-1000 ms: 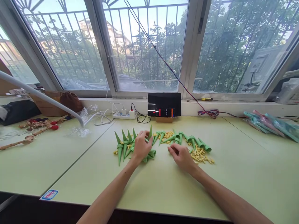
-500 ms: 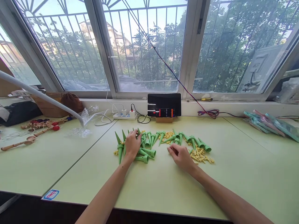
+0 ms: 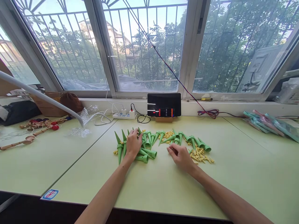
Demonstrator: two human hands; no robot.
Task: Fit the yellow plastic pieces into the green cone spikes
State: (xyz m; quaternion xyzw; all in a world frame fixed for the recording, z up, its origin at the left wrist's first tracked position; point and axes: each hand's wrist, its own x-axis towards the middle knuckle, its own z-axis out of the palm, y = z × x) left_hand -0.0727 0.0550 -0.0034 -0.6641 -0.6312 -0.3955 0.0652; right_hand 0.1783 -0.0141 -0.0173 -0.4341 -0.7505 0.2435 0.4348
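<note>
Several green cone-shaped watering spikes (image 3: pixel 120 152) lie and stand in a cluster on the left of the pile, a few with small yellow pieces at their collars. My left hand (image 3: pixel 133 144) reaches over this cluster, its fingers bent around a green spike whose tip shows past them; the rest of that spike is hidden. Closed in a pinch, my right hand (image 3: pixel 181 157) rests low over the table in front of more green spikes (image 3: pixel 192 141). Whatever its fingers hold is out of sight. Beside it lies a heap of small yellow T-shaped pieces (image 3: pixel 201 155).
A dark tablet (image 3: pixel 164 102) with a phone (image 3: pixel 166 112) before it leans at the back. To its left are a power strip (image 3: pixel 124 116) and cables. Wooden toys (image 3: pixel 30 139) and a white lamp arm (image 3: pixel 46 97) occupy the left; plastic packets (image 3: pixel 272 126) lie far right.
My left hand has shifted very slightly to the right within the green spikes. The right hand stays where it was, still pinched.
</note>
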